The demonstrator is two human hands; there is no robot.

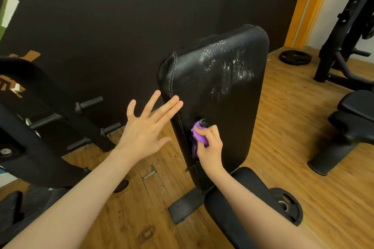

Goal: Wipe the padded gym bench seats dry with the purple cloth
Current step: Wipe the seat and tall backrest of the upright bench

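A black padded bench backrest [220, 87] stands nearly upright in the middle of the view, with wet streaks glistening on its upper right part. My right hand [209, 145] grips the bunched purple cloth [199, 137] and presses it against the lower left of the backrest. With fingers spread and straight, my left hand [145, 127] reaches the pad's left edge, its fingertips touching the stitched seam. The bench's seat pad [253, 186] lies below, partly hidden by my right forearm.
A black machine frame with peg bars [89, 103] stands to the left. A second bench [356, 107] and a rack [344, 26] are at the right. Weight plates lie on the wooden floor [295, 57] and beside the seat [287, 204]. A dark wall is behind.
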